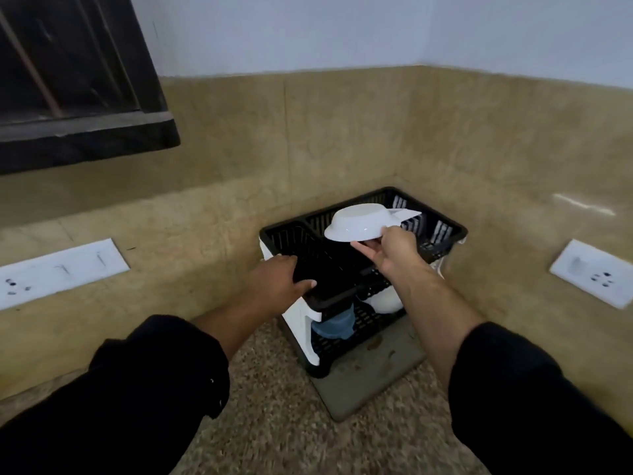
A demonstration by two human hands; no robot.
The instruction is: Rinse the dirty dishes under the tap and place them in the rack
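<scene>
White and glossy, a shallow bowl (359,223) with a wide flat rim is held upside down, tilted slightly, above the top tier of a two-level dish rack (442,231). The right hand (387,250) pinches the bowl's near rim, thumb on top and fingers underneath. The bowl hangs over the middle of the rack's black upper basket and does not appear to rest on it. Just behind the bowl, the corner of another white dish (409,214) pokes out from the basket's far section.

The left hand (279,281) grips the near left corner of the black upper basket, fingers curled over its edge and thumb pressed along the front rim. Both forearms are bare, with black sleeves (513,389) pushed up toward the elbows.

The rack has black slatted baskets on a white frame. On the lower tier, a blue tumbler (334,323) stands mouth down near the front left, and a white rounded dish (387,301) sits to its right, partly hidden by the upper basket. The rack stands on a grey drip tray (370,382), which lies on a speckled brown stone counter (274,423).

The rack is tucked into a corner where two tan tiled walls (342,132) meet. A white socket plate (58,272) is set into the left wall and another white socket plate (596,272) into the right wall. A dark window frame (78,80) fills the upper left, and pale painted wall runs above the tiles.
</scene>
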